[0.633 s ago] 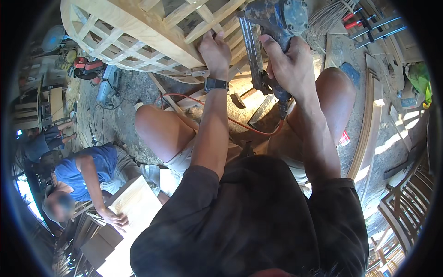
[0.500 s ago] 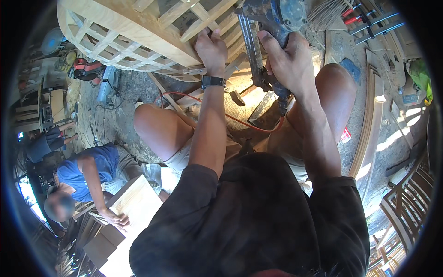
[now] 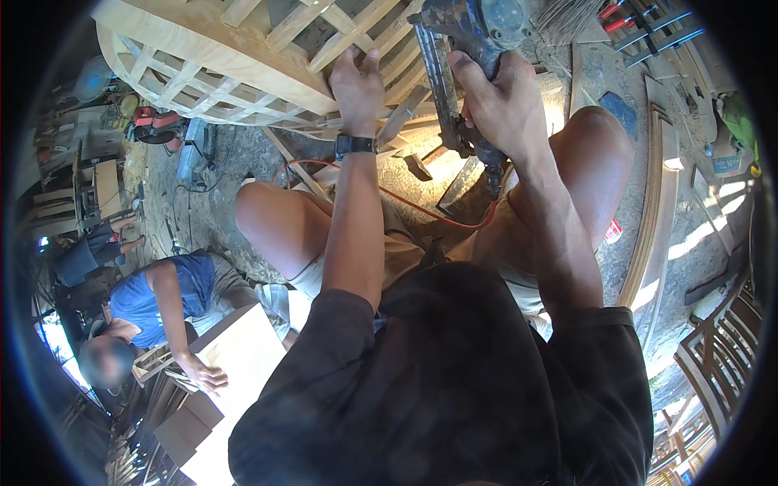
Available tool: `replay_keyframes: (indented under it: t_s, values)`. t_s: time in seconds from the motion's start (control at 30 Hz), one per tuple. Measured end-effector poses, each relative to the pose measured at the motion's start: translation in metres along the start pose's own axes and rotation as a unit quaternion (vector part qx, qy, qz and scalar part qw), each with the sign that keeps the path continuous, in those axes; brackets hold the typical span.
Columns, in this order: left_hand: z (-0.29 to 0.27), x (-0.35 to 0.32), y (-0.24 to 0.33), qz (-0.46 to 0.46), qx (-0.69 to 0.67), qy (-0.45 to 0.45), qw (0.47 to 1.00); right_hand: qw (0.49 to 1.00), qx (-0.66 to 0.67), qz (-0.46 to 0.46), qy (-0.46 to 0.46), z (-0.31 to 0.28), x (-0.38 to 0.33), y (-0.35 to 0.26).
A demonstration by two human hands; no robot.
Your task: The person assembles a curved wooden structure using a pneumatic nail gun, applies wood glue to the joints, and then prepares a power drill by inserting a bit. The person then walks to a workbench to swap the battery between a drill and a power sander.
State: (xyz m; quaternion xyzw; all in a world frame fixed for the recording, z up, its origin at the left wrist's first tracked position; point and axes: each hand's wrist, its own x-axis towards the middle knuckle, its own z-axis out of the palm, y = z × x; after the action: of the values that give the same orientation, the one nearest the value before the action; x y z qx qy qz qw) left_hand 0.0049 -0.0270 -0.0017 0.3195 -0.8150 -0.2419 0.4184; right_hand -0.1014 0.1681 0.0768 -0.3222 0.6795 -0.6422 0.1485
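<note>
A large wooden lattice frame (image 3: 219, 50), with crossed slats and a thick pale rail, stands at the top of the view. My left hand (image 3: 357, 91), with a dark watch on the wrist, grips the frame where the rail's end meets the slats. In my right hand (image 3: 509, 101) is a blue pneumatic nail gun (image 3: 474, 36), fingers wrapped round its handle. Its long magazine points down beside the slats. An orange air hose (image 3: 421, 212) runs from the handle's base across between my knees. The nail gun's nose is cut off by the top edge.
A wood block (image 3: 419, 167) and offcuts lie between my knees. Long boards (image 3: 648, 202) lie to the right, with red-and-blue clamps (image 3: 648, 32) beyond and a slatted piece (image 3: 721, 348) lower right. At left, a person (image 3: 174, 296) touches a pale panel (image 3: 243, 348). A red power saw (image 3: 156, 128) stands behind.
My left hand has shifted slightly left along with the frame in view. The nail gun stays in my right hand at almost the same place. The co-worker's hand moved slightly on the panel.
</note>
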Motion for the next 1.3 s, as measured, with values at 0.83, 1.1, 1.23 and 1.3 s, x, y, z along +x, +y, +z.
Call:
replay_keyframes:
  t_s: [0.83, 1.1, 1.23, 1.3]
  values:
    - [0.015, 0.002, -0.007, -0.074, 0.025, 0.049, 0.996, 1.000, 0.001, -0.004, -0.031, 0.008, -0.009, -0.001]
    - [0.005, 0.000, 0.001, -0.048, -0.012, 0.057, 0.997, 0.997, -0.013, 0.035, -0.063, 0.005, -0.013, -0.004]
    - [0.005, 0.000, 0.000, -0.022, 0.025, 0.090, 0.995, 0.998, 0.000, 0.029, -0.061, 0.008, -0.015, -0.008]
    - [0.006, -0.001, 0.005, -0.032, 0.020, 0.075, 0.996, 0.998, 0.001, 0.035, -0.059, 0.006, -0.016, -0.010]
